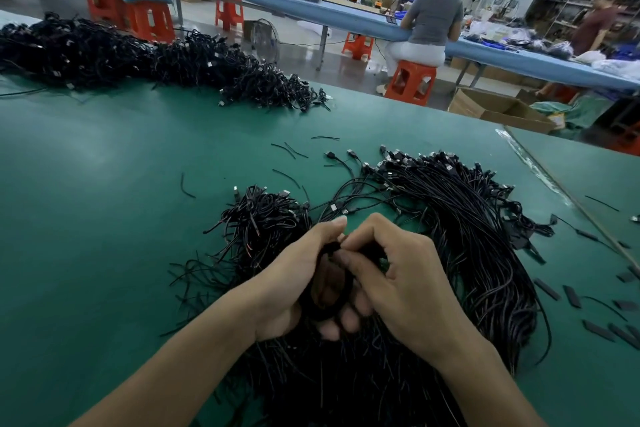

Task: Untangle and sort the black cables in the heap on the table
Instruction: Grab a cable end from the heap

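A heap of black cables (460,218) with USB plugs lies on the green table (104,201), spreading from the centre to the right and down under my arms. A smaller tangled clump (263,218) sits just left of it. My left hand (294,281) grips a coiled bundle of black cable (323,308) above the heap. My right hand (398,274) meets it from the right, its fingers pinching the top of that same bundle. The bundle is mostly hidden between my palms.
A long pile of black cables (145,59) runs along the table's far left edge. Short cable offcuts (289,149) and flat black pieces (571,295) are scattered around. A taped seam (540,170) runs on the right. Two people, orange stools and a cardboard box stand beyond.
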`<state>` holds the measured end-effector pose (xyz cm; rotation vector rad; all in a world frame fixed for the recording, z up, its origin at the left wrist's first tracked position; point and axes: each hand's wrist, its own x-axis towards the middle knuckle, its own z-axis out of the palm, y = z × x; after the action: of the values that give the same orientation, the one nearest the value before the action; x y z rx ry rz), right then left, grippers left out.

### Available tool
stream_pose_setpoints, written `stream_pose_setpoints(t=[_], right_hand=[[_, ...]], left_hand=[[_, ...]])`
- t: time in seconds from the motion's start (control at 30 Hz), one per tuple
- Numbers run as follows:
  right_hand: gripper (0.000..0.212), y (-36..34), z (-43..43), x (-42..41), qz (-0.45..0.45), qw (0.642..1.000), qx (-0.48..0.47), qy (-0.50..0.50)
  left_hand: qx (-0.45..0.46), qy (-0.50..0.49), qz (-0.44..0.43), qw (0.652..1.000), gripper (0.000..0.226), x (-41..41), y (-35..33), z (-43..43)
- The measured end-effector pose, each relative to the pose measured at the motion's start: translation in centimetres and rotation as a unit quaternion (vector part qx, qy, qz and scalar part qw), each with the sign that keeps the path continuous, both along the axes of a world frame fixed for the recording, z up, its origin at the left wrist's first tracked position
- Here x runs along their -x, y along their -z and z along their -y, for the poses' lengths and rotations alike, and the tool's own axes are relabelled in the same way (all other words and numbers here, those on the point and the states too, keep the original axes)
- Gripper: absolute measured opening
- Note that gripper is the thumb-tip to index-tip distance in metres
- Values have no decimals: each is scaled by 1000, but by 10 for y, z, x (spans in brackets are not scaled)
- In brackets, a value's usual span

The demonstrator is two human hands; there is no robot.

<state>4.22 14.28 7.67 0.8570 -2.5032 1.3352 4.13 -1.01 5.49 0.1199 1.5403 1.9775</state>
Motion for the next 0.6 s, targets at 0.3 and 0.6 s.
stream_pose_setpoints(t=[0.3,0.6], right_hand=[[29,31,-30,21,154,962,-184,130],[19,55,-24,21,208,909,-331,145]], left_hand=[[118,-190,-64,972,59,14,28,21],[90,-249,-57,963,64,19,29,24]])
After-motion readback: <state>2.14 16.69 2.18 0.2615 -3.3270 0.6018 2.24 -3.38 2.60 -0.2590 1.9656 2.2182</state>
